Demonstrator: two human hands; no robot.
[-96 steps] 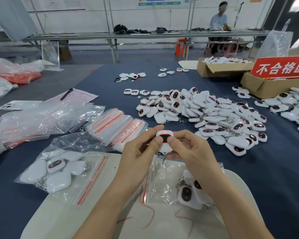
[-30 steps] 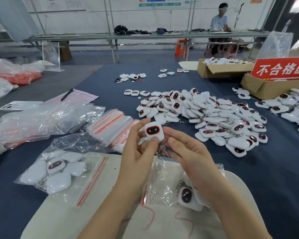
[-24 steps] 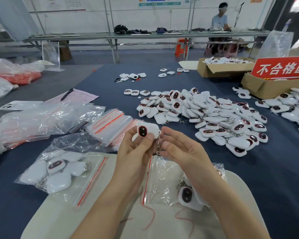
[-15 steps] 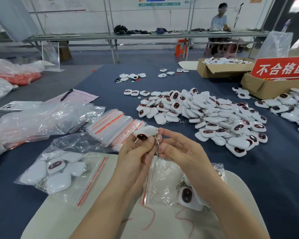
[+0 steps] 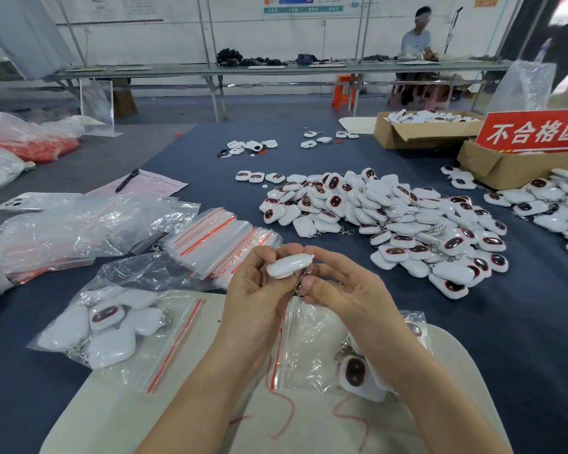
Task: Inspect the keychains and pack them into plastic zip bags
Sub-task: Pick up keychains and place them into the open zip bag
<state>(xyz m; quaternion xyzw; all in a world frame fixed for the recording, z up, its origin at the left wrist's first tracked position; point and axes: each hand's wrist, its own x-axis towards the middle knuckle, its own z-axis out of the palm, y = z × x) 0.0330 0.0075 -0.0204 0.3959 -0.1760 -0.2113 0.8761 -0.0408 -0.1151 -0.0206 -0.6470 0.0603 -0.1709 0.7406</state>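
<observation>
Keychain (image 5: 289, 265) under inspection: a white unit held edge-on above the near edge of the table (image 5: 522, 348), dark face not in view. The left hand (image 5: 259, 290) pinches its body between thumb and curled fingers; the right hand (image 5: 345, 290) pinches the keychain's metal chain at the right end.

Containers:
- Open zip bag (image 5: 312, 342), directly below both hands on a pale board (image 5: 138, 417). At least two keychains inside; the right forearm hides the rest.
- Filled zip bag (image 5: 112, 329), left of the hands, half on the board. Five keychains counted, one face up.
- Stack of empty zip bags (image 5: 217, 240), red-striped, just beyond the left hand. Count cannot be told.
- Cardboard box (image 5: 423, 132), far right, with white keychains inside.
- Second cardboard box (image 5: 512, 165), nearer, with a red sign (image 5: 535, 131) propped on it. Contents not visible.

Loose stock: one main pile (image 5: 391, 224) beyond the hands and a second pile (image 5: 554, 208) at the right edge, both too many to count. A row of three (image 5: 254, 176) lies at the main pile's far left.

Other items: pen (image 5: 127, 180) on a pink sheet (image 5: 158, 185), phone (image 5: 30, 201), crumpled clear plastic (image 5: 63, 231), and a seated person (image 5: 415, 37) at a far bench
</observation>
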